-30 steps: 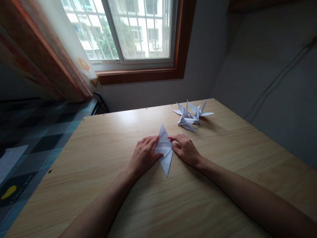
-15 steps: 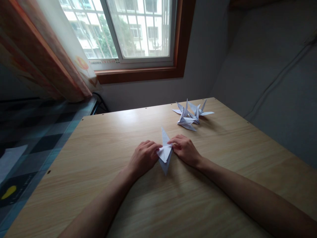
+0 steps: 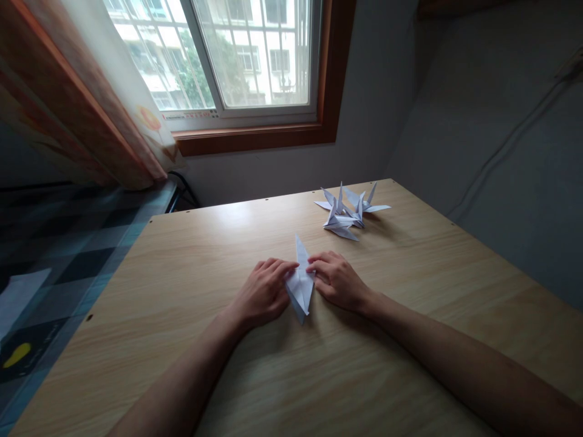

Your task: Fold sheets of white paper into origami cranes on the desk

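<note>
A white folded paper piece (image 3: 301, 285), long and pointed at both ends, lies on the wooden table (image 3: 182, 315) between my hands. My left hand (image 3: 262, 292) presses on its left edge with curled fingers. My right hand (image 3: 337, 280) pinches its right edge, fingertips meeting the paper near the middle. The far tip of the paper stands up a little beyond my fingers.
Finished white paper cranes (image 3: 348, 211) sit in a small cluster at the table's far right. A window (image 3: 246, 57) with a curtain (image 3: 95, 103) is behind the table. A checked bed cover (image 3: 68, 243) lies left of the table. A grey wall runs along the right.
The wide flat kite shape has been folded narrower, its side flaps brought inward. Both hands have closed in on the paper's middle.
</note>
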